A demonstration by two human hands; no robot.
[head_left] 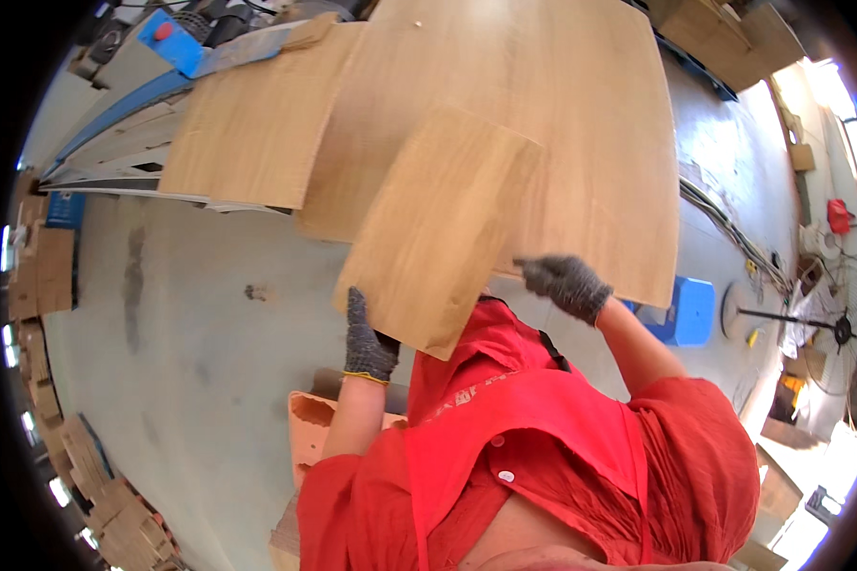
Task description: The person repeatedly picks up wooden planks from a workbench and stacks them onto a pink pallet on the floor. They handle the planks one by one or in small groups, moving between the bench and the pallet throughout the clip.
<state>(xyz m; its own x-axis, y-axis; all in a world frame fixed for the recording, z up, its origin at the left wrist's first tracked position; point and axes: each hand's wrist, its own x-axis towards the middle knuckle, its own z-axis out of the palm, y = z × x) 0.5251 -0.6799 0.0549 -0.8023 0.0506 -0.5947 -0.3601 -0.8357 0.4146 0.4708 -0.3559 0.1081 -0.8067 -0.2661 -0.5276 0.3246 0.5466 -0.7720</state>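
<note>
— Starting at the left, what's over there?

— Flattened cardboard (pixel 43 271) stacked along the edge of the grey floor (pixel 190 381), out of the walkway. Further up, a blue-trimmed machine (pixel 167 43) with a thin wood sheet (pixel 257 124) lying across its bed, flat so it keeps from bending.

— And the left hand (pixel 367 338)?

— Gloved, its grip closed on the lower left edge of a smaller veneer panel (pixel 438 228). Thumb side seems to be behind the sheet, though the glove hides that.

— Why hold it at the edge?

— The panel is thin and wide; it is held up in the air, tilted, so two spread hands stop it from flopping.

— The right hand (pixel 564 284)?

— Also gloved, fingers curled over the panel's right edge, holding it. Behind sits a larger sheet (pixel 562 124), overlapped by the held one.

— Further right?

— A blue stool (pixel 690 309) on the floor, then a standing fan (pixel 828 328) near cables.
</note>
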